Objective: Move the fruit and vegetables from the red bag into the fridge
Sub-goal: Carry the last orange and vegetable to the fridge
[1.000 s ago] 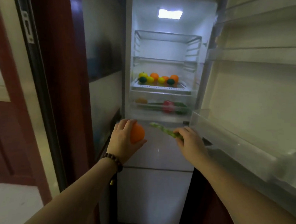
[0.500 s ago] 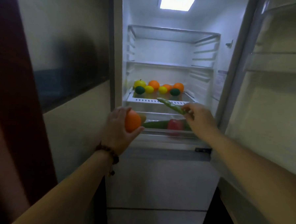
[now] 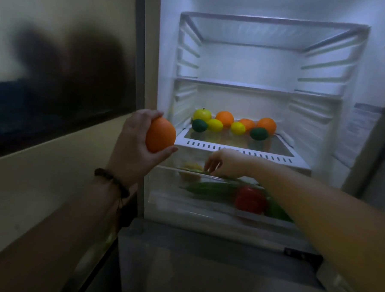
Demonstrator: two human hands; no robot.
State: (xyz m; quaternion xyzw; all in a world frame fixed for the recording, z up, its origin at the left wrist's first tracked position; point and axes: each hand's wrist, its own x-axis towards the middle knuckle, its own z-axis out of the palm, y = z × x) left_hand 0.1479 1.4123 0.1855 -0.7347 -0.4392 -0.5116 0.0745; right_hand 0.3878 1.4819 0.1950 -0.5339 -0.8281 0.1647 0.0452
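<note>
The open fridge (image 3: 325, 63) fills the view. My left hand (image 3: 131, 151) grips an orange (image 3: 161, 135) in front of the fridge's left edge, level with the lower shelf (image 3: 231, 151). My right hand (image 3: 224, 162) reaches under that shelf into the clear crisper drawer (image 3: 183, 212). Its fingers point down and pinch a thin green pod (image 3: 228, 176) at the drawer's top. Inside the drawer lie a long green vegetable (image 3: 209, 188), a red one (image 3: 250, 199) and a yellowish one (image 3: 189, 168). The red bag is out of view.
Several oranges, lemons and limes, with a yellow apple (image 3: 202, 115), sit in a row on the lower shelf. The glass shelf above (image 3: 235, 84) holds nothing. A cream wall with a dark panel (image 3: 56, 94) stands at my left. The fridge door (image 3: 378, 111) hangs open at the right.
I have come closer to the fridge. My right hand has carried the green pod down under the shelf into the drawer. My left hand has lifted the orange toward the shelf.
</note>
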